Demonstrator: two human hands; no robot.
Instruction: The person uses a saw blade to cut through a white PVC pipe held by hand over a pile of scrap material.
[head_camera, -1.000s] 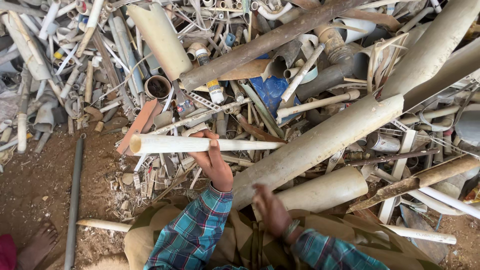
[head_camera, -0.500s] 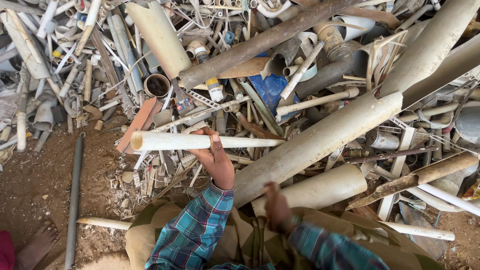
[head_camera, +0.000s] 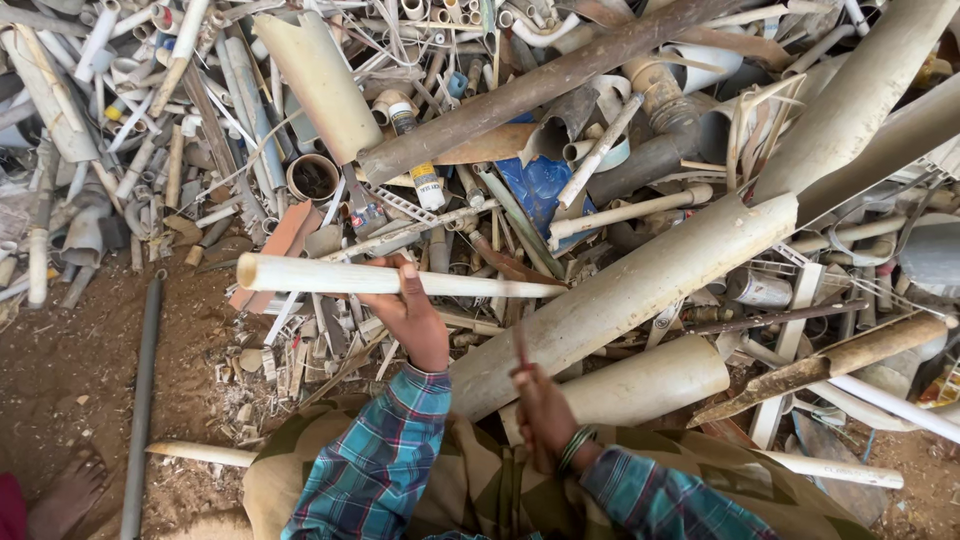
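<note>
My left hand (head_camera: 415, 312) grips a long cream plastic pipe (head_camera: 330, 276), held level above a heap of scrap pipes, its open end pointing left. My right hand (head_camera: 540, 408) is closed around a thin dark reddish handle that sticks up from it; the tool's head is hidden. Both sleeves are blue plaid, and a green bangle sits on the right wrist. A thick beige pipe (head_camera: 640, 290) lies slanted just right of both hands.
A dense pile of broken plastic pipes, fittings and strips fills the top and right. A long brown pipe (head_camera: 540, 85) crosses it. Bare dirt lies at lower left with a grey pipe (head_camera: 140, 400) and another person's bare foot (head_camera: 65, 495). A patterned cloth (head_camera: 480, 480) covers my lap.
My right hand has dropped and drawn in toward my lap, then closed on the thin handle. My left hand keeps the cream pipe in much the same place.
</note>
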